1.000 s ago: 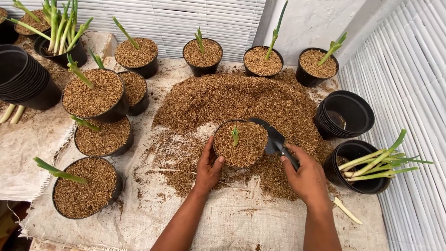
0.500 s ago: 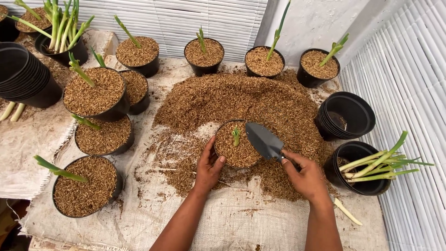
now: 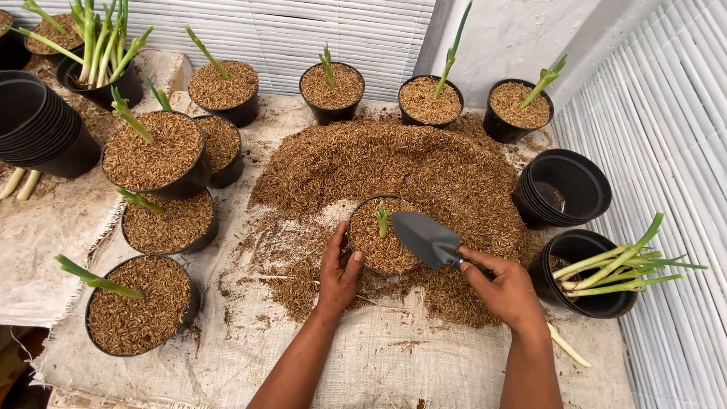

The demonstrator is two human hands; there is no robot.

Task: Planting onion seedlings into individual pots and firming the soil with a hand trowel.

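From the head camera, both bare forearms reach up from the lower edge of the frame and converge on a small round black plastic pot (image 3: 384,244) filled with brown husk, which sits on the near edge of a wide heap of loose brown husk (image 3: 394,170) spread over a pale burlap sheet (image 3: 379,356). A short green shoot (image 3: 382,220) stands upright in the pot's filling. The left hand (image 3: 338,274) lies palm down beside the pot's left rim, fingers curved loosely against its wall and thumb raised toward the rim, so it steadies rather than grips the pot. The right hand (image 3: 506,291) is curled closed around the handle of a dark grey metal garden trowel (image 3: 424,237), wrist bent inward; the blade lies nearly flat, face up, over the right half of the pot, its tip close to the shoot. To the right, a black pot holding cut green stalks (image 3: 587,273) stands near a stack of empty black pots (image 3: 564,185). Husk-filled black pots with green shoots (image 3: 155,155) line the left side and the back.
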